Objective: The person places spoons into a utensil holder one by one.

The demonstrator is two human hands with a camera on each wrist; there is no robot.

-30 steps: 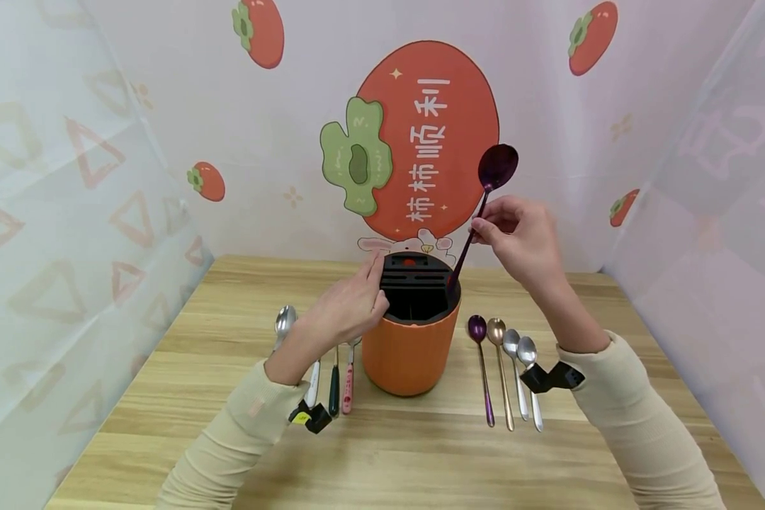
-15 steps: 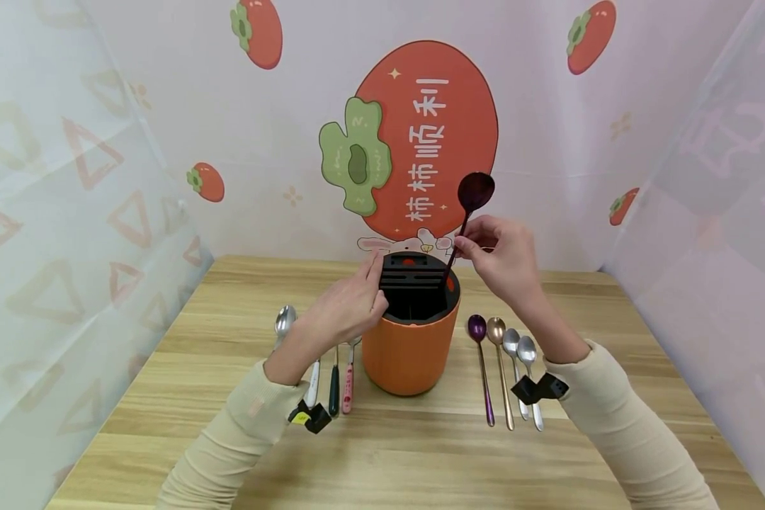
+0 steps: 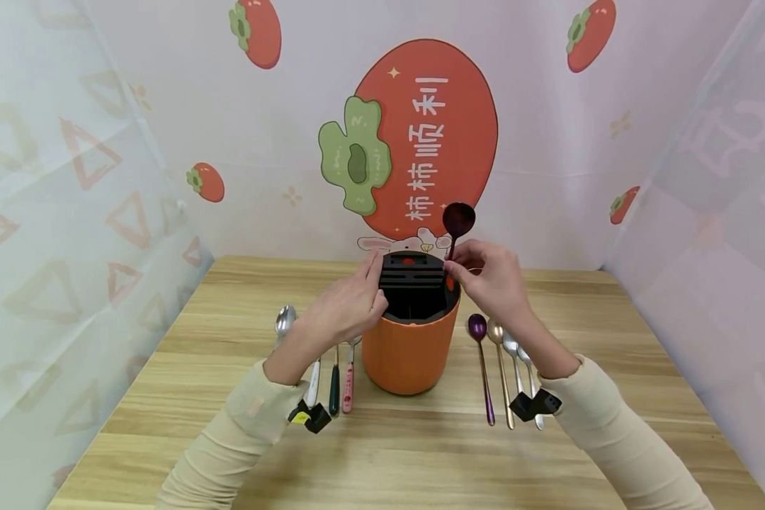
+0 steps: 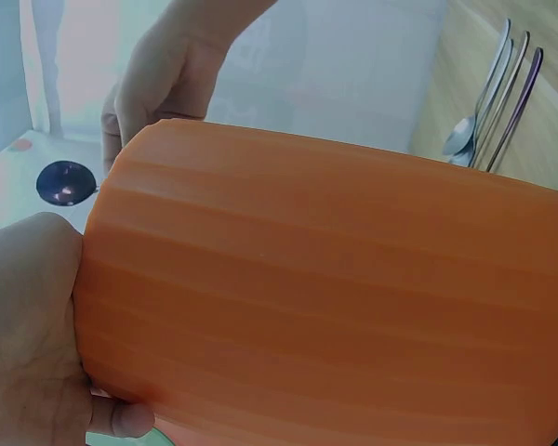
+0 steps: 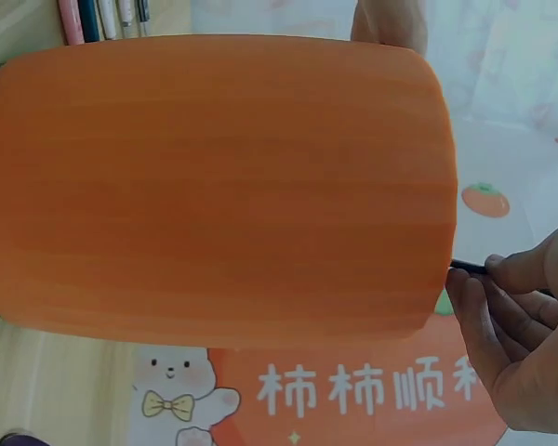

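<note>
In the head view, an orange utensil holder with a black divided top stands mid-table. My left hand grips its left rim, fingers along the black top. At the right side of the top, my right hand pinches the thin handle of a dark purple serving spoon. The spoon is nearly upright, bowl up, and its lower handle is hidden inside the holder. The left wrist view shows the spoon's bowl beyond the holder's rim. In the right wrist view, fingers pinch the dark handle at the rim.
Right of the holder lie a purple spoon, a gold spoon and silver spoons, partly behind my right forearm. To the left lie a silver spoon and utensils with white, dark green and pink handles. A printed curtain stands behind.
My right hand has moved down and left, lowering the serving spoon's handle deeper into the holder's right side. My left hand has stayed on the rim.
</note>
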